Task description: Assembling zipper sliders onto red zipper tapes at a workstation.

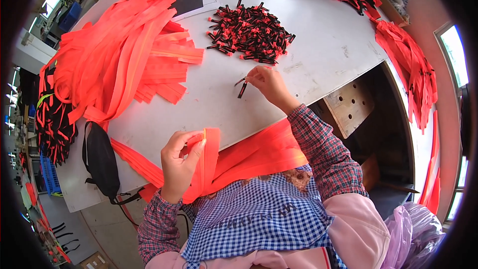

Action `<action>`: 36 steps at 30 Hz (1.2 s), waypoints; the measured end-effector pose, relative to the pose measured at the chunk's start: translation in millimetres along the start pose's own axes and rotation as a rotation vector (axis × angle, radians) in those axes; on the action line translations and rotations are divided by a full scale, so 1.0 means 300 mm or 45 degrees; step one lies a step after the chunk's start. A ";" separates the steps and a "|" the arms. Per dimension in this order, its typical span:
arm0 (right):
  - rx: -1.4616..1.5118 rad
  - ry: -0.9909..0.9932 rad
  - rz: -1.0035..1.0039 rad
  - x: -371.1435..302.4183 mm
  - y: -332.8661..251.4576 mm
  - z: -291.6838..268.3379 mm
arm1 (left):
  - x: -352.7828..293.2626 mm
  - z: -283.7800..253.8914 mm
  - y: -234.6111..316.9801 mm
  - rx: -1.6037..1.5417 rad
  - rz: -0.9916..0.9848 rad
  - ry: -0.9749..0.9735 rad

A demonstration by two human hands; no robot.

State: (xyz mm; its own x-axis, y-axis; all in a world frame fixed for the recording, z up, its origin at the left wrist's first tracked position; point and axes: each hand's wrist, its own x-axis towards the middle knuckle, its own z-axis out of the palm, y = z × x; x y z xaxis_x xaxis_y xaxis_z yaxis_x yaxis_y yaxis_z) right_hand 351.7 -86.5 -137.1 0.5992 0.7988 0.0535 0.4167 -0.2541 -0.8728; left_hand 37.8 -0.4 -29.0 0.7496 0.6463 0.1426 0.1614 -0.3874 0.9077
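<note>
Hands (180, 162) (269, 83): two. Pouch (102, 158): one. Apron (259, 224): one. Purple bag (417, 231): one. Strips (119, 55): many, uncountable. Pulls (251, 32): many, uncountable.

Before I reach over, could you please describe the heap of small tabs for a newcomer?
On the white table, look just beyond the right hand. The roundish heap of tabs lies there, black mixed with orange; its short, loose pieces set it apart from the long orange strips to its left.

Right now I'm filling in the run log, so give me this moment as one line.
left hand: holding orange strip | right hand: pinching small black piece | beyond right hand: black-and-orange pile on white table
</note>
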 end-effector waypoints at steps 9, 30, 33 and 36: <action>0.643 -0.086 0.033 -0.083 -0.137 0.002 | 0.004 -0.008 0.014 -0.023 0.021 0.068; 0.083 -0.226 -0.813 -0.337 -0.542 0.064 | -0.017 -0.020 0.064 -0.130 0.154 0.019; 0.195 -0.256 -0.745 -0.341 -0.554 0.063 | -0.020 -0.023 0.067 -0.170 0.171 0.005; 0.303 -0.263 -0.649 -0.343 -0.559 0.073 | -0.020 -0.027 0.071 -0.239 0.074 0.004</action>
State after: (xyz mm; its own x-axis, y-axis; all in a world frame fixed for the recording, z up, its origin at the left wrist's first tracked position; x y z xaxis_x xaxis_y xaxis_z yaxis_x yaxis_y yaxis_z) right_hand 205.1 -114.1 -6.9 0.2089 0.8834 0.4194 0.4381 0.2989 -0.8478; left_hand 31.7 -7.3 -7.3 0.7524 0.6284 0.1978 -0.0051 -0.2946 0.9556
